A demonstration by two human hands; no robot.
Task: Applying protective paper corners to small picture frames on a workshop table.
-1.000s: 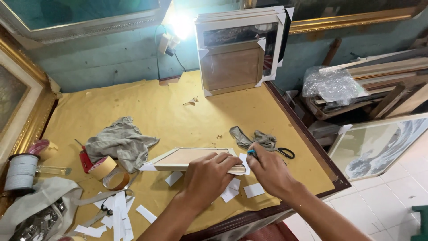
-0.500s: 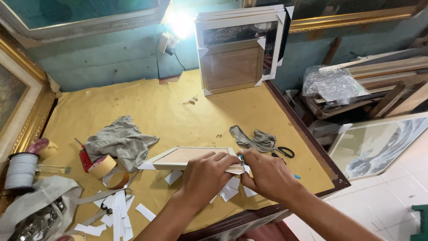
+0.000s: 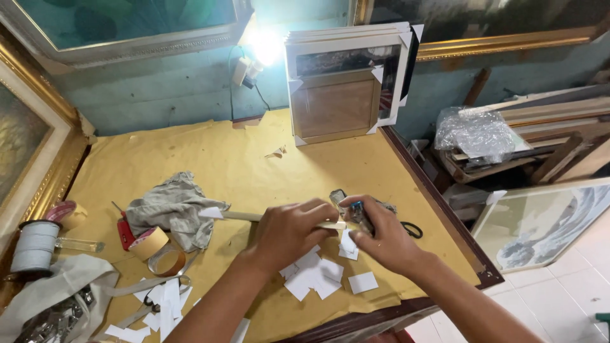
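a person's left hand (image 3: 293,230) clamps closed fingers over the edge of a small pale picture frame (image 3: 254,216) on the yellow-papered table (image 3: 222,152) while the right hand (image 3: 381,236) curls shut around a small tool (image 3: 358,211) at its corner, apparently mid corner-fitting, which calls for a steady frame.

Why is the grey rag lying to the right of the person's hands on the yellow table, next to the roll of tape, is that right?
Not quite. In the head view the grey rag lies to the left of the left hand and right hand, not the right. It does sit on the yellow table, next to the roll of tape.
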